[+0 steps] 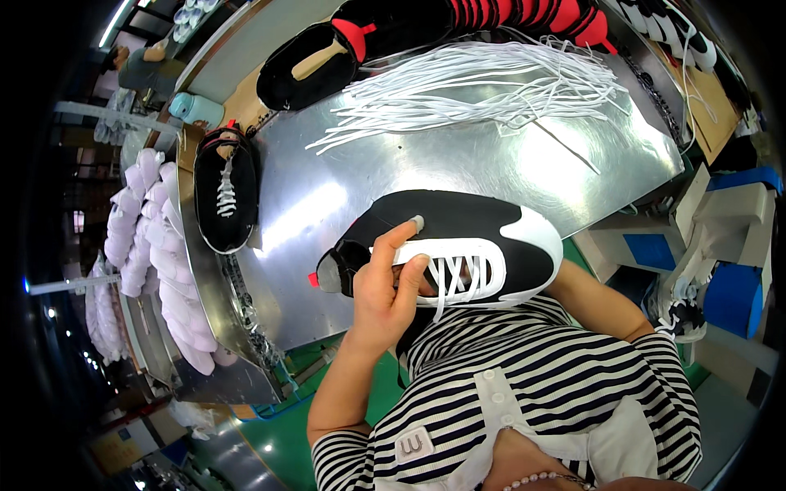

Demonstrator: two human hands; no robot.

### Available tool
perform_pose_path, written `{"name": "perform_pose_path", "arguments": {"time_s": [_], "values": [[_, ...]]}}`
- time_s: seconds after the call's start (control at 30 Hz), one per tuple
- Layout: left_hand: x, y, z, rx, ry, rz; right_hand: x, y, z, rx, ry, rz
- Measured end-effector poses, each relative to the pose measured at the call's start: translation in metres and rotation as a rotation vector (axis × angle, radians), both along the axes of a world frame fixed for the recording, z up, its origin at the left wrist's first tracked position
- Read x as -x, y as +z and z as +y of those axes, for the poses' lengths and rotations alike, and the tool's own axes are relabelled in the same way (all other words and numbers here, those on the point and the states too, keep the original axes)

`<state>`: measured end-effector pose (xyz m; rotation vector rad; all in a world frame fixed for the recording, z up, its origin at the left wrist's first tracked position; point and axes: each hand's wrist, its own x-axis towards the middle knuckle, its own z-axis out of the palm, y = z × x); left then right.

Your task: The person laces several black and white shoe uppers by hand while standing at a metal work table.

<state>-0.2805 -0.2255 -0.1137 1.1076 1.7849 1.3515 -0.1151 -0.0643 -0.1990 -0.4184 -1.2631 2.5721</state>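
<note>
A black and white shoe upper (pixel 475 214) is held up in front of my body, toe to the right and heel to the left. White lace (pixel 458 277) crosses through its white eyelet panel. My left hand (pixel 386 296) is closed on the upper beside the collar, its index finger over the eyelet panel and its thumb near the lacing. Behind the toe end, my right hand (pixel 562 281) is mostly covered by the upper; its fingers are hidden. One end of the lace hangs below the eyelets.
A bundle of white laces (pixel 458 90) lies across the metal table (pixel 307 176). Black and red shoe uppers (pixel 307 69) line the far edge. A laced black shoe (pixel 226 192) rests on a conveyor at left, near pale wrapped shoes (pixel 155 237). Another person (pixel 151 69) is far left.
</note>
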Motion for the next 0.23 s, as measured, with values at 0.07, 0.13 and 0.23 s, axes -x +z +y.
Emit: {"name": "perform_pose_path", "arguments": {"time_s": [0.07, 0.13, 0.23], "values": [[0.000, 0.006, -0.003, 0.055, -0.039, 0.021, 0.002, -0.026, -0.017, 0.421, 0.045, -0.075], [-0.001, 0.013, -0.008, 0.125, -0.079, 0.036, -0.012, -0.012, -0.019, 0.551, 0.105, -0.130], [-0.005, 0.013, -0.012, 0.189, -0.144, 0.063, -0.014, 0.012, -0.027, 0.496, 0.102, -0.287]]}}
